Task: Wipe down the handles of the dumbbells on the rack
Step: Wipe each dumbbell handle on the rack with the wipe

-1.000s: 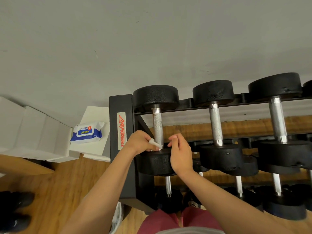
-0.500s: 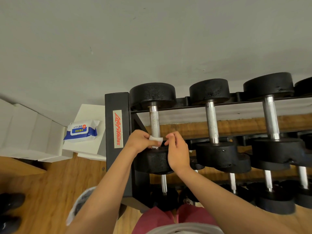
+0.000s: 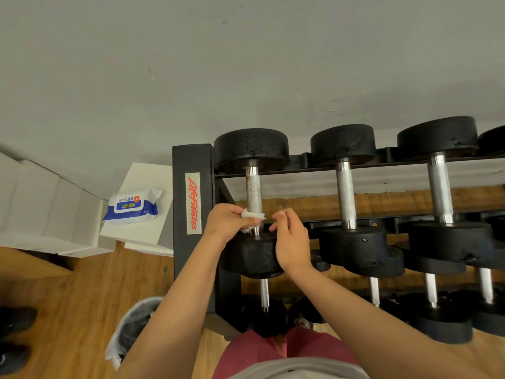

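White wipe (image 3: pixel 252 214) pinched in left hand (image 3: pixel 229 222), on handle (image 3: pixel 253 191).

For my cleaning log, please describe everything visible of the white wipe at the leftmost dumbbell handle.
The white wipe is a small, crumpled, thin piece, bunched against the lower end of the leftmost top-row dumbbell's knurled metal handle, just above its near black head. The left hand pinches it; the right hand is close beside it, contact unclear.

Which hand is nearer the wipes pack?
Left. The left hand grips a wipe at the leftmost dumbbell handle, right of the wipes pack; the right hand sits beyond that handle, farther away.
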### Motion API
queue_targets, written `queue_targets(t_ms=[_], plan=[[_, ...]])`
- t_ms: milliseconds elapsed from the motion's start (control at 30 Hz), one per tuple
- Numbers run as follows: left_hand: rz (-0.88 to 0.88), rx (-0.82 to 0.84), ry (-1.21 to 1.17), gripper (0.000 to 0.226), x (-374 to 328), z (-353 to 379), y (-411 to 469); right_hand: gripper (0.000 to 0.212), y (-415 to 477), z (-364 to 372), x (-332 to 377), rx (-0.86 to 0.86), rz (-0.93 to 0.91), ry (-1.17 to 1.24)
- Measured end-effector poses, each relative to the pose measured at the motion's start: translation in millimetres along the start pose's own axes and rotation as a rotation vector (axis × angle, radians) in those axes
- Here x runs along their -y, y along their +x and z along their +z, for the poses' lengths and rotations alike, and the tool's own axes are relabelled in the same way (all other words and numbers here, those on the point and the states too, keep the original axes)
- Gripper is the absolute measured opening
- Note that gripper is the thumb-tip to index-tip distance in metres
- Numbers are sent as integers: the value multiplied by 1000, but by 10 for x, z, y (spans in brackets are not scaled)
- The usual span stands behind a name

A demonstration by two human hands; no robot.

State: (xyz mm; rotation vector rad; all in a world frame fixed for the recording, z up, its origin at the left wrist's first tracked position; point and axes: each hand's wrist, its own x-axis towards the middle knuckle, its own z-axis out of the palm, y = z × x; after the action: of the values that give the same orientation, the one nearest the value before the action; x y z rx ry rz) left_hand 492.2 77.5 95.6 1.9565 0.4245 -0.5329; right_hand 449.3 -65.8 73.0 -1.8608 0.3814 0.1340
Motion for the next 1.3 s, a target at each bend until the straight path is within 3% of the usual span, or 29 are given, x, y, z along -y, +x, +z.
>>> queue_targets(t_ms=[133, 300, 433, 600, 733, 867, 1033, 1300], plan=[[-19, 29, -46, 15, -38, 2, 9, 24, -3, 2, -2, -2, -3, 8], [28, -106, -73, 12, 68, -6, -31, 25, 2, -6, 7, -4, -8, 3], [33, -64, -107, 19, 12, 31, 8, 24, -3, -4, 4, -13, -10, 12], [46, -173, -138, 9, 79, 44, -12, 25, -1, -4, 7, -7, 1, 7], [21, -77, -190, 17, 27, 51, 15, 24, -5, -8, 10, -6, -4, 22], [26, -188, -188, 8, 63, 29, 6, 24, -8, -10, 5, -5, -13, 9], [5, -142, -196, 15, -73, 88, 41, 24, -6, -13, 16, -1, -12, 16], [24, -270, -216, 32, -39, 116, 88, 24, -9, -9, 13, -8, -6, 25]])
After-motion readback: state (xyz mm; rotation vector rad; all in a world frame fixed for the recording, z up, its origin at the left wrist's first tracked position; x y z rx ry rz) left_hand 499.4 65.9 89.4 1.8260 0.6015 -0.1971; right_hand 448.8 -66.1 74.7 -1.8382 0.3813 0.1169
